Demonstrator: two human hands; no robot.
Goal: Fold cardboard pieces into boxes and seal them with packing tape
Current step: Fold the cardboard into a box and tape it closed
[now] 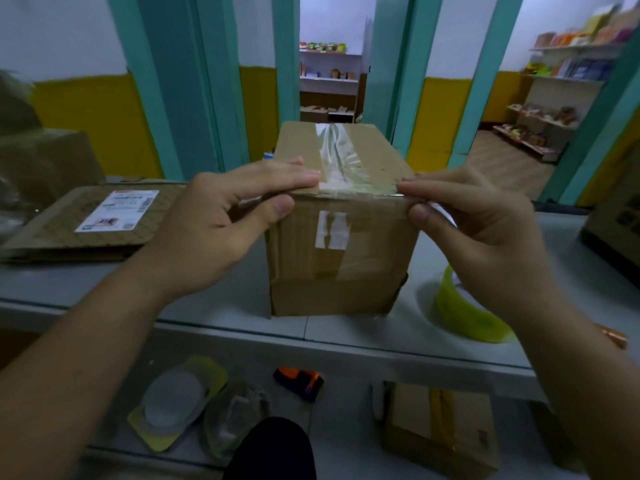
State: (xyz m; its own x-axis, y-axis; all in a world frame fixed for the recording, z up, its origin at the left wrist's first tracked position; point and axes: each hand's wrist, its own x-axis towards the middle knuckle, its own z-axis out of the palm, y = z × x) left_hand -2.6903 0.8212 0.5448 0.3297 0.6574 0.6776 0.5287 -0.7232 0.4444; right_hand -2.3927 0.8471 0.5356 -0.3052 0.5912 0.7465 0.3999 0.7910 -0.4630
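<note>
The grey worktop [221,306] carries the cardboard box [343,271], which stands upright at its middle with the top flaps closed and clear tape already running along the centre seam and down the near face. A flattened cardboard piece [55,233] with a shipping label lies well apart to the left. A green tape roll [464,317] sits just beside the box's right lower corner. The left hand [221,216] grips the near top edge of the box, with its fingers [294,174] flat on the top and its thumb on the front face. The right hand [474,216] pinches the free end of a strip of clear tape [360,192] at the right corner. This strip lies across the near top edge, so the step in hand looks like sealing that edge. The main risk is the thin tape. If the right hand pulls it off line or lets it slacken, it may wrinkle, fold onto itself or stick askew, leaving the edge badly sealed. A hard pull could also drag the light box sideways toward the roll unless the left hand keeps it braced.
</note>
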